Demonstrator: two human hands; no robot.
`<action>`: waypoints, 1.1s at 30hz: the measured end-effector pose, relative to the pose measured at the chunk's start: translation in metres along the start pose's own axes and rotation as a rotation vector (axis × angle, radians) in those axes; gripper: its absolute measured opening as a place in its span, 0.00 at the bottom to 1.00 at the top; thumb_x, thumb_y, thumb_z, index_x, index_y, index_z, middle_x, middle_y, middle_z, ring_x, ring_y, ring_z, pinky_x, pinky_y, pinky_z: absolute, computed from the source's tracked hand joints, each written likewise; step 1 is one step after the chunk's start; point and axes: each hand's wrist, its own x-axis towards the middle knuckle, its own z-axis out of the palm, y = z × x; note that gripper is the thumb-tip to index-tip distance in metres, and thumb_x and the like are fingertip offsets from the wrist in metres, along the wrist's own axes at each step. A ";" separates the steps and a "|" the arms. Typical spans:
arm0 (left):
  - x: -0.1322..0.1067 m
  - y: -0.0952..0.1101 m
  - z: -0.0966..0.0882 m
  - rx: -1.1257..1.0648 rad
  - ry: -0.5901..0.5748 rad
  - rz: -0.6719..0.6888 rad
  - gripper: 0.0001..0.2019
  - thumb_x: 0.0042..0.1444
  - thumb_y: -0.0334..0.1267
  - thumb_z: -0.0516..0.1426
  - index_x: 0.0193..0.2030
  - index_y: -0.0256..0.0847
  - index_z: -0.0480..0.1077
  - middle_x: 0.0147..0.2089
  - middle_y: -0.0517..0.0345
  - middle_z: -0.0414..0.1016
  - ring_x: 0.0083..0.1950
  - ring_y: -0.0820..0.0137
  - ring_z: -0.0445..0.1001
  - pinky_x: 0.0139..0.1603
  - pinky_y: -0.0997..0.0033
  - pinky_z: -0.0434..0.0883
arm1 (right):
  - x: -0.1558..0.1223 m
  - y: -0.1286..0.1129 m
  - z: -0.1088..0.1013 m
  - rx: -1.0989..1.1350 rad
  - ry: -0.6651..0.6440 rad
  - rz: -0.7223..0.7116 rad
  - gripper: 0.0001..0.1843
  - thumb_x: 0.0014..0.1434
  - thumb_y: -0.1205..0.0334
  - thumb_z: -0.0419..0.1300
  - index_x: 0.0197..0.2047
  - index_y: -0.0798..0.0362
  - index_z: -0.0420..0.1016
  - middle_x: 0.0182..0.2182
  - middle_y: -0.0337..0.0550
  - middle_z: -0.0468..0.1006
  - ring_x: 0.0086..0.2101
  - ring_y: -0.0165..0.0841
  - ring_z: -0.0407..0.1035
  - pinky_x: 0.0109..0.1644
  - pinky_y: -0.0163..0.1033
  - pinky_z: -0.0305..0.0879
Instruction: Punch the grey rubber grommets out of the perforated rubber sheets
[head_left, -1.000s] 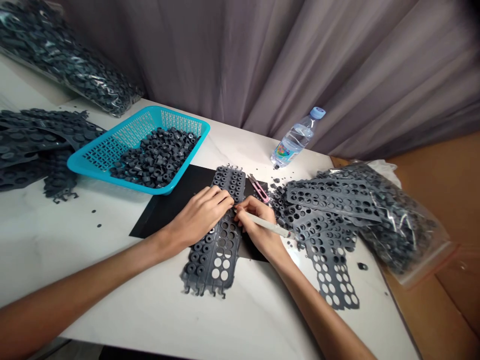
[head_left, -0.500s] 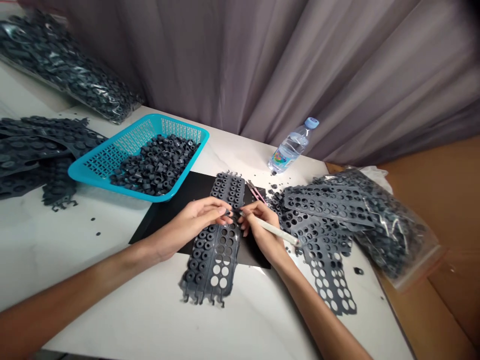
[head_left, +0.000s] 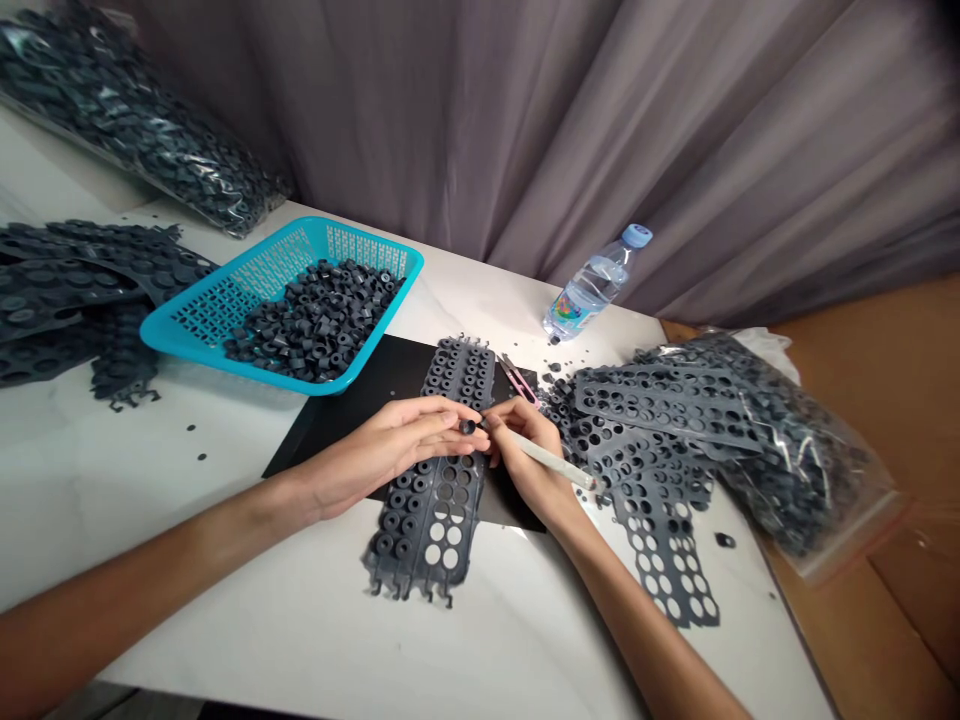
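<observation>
While my left hand (head_left: 390, 455) lies across the grey rubber strip (head_left: 435, 490), its fingers (head_left: 457, 428) pinch one small rubber ring (head_left: 468, 427) right at their tips, level with the strip's middle. My right hand (head_left: 525, 450) meets it from the other side, fingers clenched pen-fashion on a thin white-handled tool (head_left: 551, 460) whose tip I cannot make out beside the ring.

I judge the ring light, soft and a little springy, easy to squash or flick away, so a light pinch across its outer wall suits it best. The strip looks floppy and should be pinned flat near the row being worked.

That strip lies under both hands on one black mat (head_left: 352, 410) on the white tabletop (head_left: 285, 620); the end nearest me shows empty holes, the far end has its rings in place. Just beyond my right fingers lies one pink-handled snipper (head_left: 517, 378). Further right, emptied strips (head_left: 652, 470) pile up, too overlapped to count, against one clear bag of grey parts (head_left: 795, 470). Beyond my left fingers stands one turquoise basket (head_left: 225, 300) heaped with loose rings past counting; one water bottle (head_left: 592, 285) stands beyond the right ones.
</observation>
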 end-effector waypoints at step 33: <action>0.000 0.000 0.005 0.041 -0.019 0.066 0.13 0.71 0.46 0.62 0.53 0.40 0.82 0.58 0.47 0.85 0.64 0.54 0.81 0.74 0.54 0.68 | -0.001 0.001 -0.002 -0.123 -0.019 0.004 0.11 0.69 0.51 0.63 0.39 0.50 0.76 0.30 0.39 0.77 0.28 0.33 0.69 0.30 0.36 0.65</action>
